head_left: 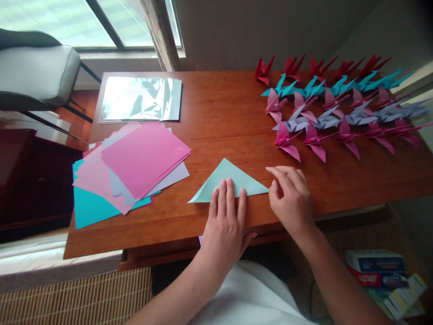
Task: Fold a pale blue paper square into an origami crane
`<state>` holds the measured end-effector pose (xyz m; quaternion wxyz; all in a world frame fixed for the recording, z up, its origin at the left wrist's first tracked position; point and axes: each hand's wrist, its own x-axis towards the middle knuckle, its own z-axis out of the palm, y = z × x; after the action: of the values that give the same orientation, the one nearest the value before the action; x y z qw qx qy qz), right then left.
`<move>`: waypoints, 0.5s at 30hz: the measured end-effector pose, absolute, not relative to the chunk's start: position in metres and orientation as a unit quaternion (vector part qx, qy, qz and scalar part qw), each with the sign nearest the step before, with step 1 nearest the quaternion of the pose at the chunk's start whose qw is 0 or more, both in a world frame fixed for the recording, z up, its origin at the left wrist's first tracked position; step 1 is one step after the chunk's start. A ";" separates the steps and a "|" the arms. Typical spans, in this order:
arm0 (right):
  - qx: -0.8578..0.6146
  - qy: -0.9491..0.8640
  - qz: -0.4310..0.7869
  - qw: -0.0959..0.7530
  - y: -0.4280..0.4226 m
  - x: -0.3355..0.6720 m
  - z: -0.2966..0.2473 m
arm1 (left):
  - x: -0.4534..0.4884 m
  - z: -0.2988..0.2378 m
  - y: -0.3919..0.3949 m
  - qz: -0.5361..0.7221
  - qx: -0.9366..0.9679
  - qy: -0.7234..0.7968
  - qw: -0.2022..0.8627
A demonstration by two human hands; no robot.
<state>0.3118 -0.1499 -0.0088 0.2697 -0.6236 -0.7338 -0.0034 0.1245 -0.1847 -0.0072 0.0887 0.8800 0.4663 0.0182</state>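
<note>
"First, where does the workpiece lie?"

"The triangle of pale mint-green paper [241, 180] lies at the near edge of the long reddish-brown wooden table [219, 104]. Its long axis runs left to right along the near side; the apex points away from the person. The left corner curls slightly."

"Which hand is nearer?"

"The bare left hand [226, 225] is on it, palm down, fingers extended and slightly spread across the middle of the long edge. It grips nothing. The left forearm [182, 284] enters from the lower left."

"And the other?"

"The bare right hand [291, 196] is at the right corner, which lies immediately to its left. The fingers are loosely curled, forefinger pointing left, apart from the thumb. Whether the thumb presses the corner cannot be told. The right forearm [338, 275] enters from the lower right."

"What surrounds the workpiece?"

"Left: a fanned pile of pink, lilac, turquoise and red paper sheets [145, 158]. Beyond it: a shiny, clear-wrapped flat pack [135, 99]. Far right: five rows of folded paper cranes [287, 143], in red, turquoise, pale pink, lilac and magenta."
</note>
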 end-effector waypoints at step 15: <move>-0.531 -0.817 0.094 0.206 -0.113 0.279 -0.025 | 0.117 -0.006 -0.182 0.016 0.889 0.451 0.076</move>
<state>0.2792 -0.1131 -0.0251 0.2057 -0.5310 -0.8166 0.0939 0.1171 -0.1820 -0.0060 0.0759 0.8894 0.4505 0.0162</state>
